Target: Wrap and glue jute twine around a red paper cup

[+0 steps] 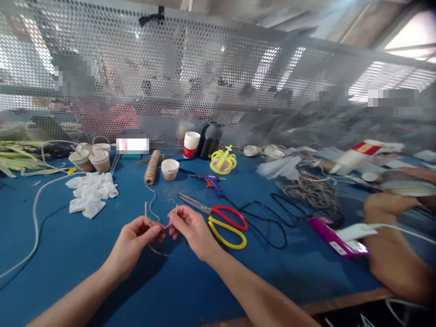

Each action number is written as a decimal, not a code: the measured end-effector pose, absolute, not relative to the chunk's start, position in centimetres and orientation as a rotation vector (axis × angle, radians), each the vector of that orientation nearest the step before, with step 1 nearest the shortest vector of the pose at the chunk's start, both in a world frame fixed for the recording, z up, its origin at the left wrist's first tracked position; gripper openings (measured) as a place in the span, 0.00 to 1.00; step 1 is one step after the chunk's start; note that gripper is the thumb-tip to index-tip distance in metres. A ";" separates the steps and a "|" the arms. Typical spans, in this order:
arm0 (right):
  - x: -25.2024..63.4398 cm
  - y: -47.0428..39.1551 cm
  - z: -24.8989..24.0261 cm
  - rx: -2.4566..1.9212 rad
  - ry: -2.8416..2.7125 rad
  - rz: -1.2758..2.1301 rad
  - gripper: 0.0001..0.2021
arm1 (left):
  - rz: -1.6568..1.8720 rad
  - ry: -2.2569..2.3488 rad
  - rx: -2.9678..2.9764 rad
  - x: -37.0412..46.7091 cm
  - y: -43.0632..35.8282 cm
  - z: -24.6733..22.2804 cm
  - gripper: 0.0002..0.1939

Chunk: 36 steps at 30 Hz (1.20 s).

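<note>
The left hand (131,240) and right hand (192,229) each pinch thin brown twine (165,226) between thumb and fingers, over the near middle of the blue tabletop (163,290); its strand runs far to a brown twine roll (152,168). Red-and-yellow-handled scissors (221,220) lie just right of the right hand. Curled fingers hide the twine's crossing; the far right is blurred.
</note>
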State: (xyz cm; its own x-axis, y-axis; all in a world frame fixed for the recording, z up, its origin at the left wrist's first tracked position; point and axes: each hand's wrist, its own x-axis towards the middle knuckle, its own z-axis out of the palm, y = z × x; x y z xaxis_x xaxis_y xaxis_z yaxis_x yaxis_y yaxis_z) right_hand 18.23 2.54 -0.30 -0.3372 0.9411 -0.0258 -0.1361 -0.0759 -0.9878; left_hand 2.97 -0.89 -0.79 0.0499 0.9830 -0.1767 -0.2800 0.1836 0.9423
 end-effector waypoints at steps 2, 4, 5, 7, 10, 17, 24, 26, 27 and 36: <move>18.4 2.7 -0.1 -0.957 -1.287 1.555 0.12 | 1.137 1.039 0.859 3.0 -1.0 -0.6 0.12; 18.5 2.8 0.0 -0.918 -1.237 1.629 0.12 | 1.145 1.022 0.844 3.1 -1.0 -0.5 0.11; 18.5 2.8 0.0 -0.885 -1.207 1.676 0.12 | 1.161 1.018 0.826 3.1 -1.0 -0.4 0.11; 18.5 2.8 0.0 -0.816 -1.158 1.751 0.12 | 1.194 1.014 0.769 3.2 -1.0 -0.3 0.12; 18.5 2.8 -0.1 -0.770 -1.131 1.784 0.12 | 1.220 1.010 0.737 3.1 -1.0 -0.2 0.14; 18.1 2.7 -0.1 -0.757 -1.009 1.767 0.11 | 1.196 1.024 0.799 2.8 -0.5 0.6 0.14; 19.2 3.6 0.5 -0.790 -1.082 1.699 0.15 | 1.071 0.840 0.825 2.0 1.0 2.4 0.12; 19.9 4.2 1.3 -0.825 -1.153 1.584 0.16 | 0.952 0.823 0.851 1.4 1.4 2.8 0.11; 20.2 4.4 1.8 -0.846 -1.215 1.533 0.15 | 0.914 0.821 0.865 1.1 1.6 3.0 0.11; 20.4 4.4 3.4 -1.032 -1.916 0.994 0.05 | 0.730 0.682 0.841 0.3 2.6 2.8 0.12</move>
State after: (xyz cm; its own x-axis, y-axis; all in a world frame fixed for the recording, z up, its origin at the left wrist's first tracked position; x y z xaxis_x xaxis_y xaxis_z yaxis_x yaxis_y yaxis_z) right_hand 20.37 4.39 3.36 -0.4097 0.8815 0.2348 0.3158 0.3786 -0.8700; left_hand 0.26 2.56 2.82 0.5680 0.7878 -0.2380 -0.2916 0.4631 0.8370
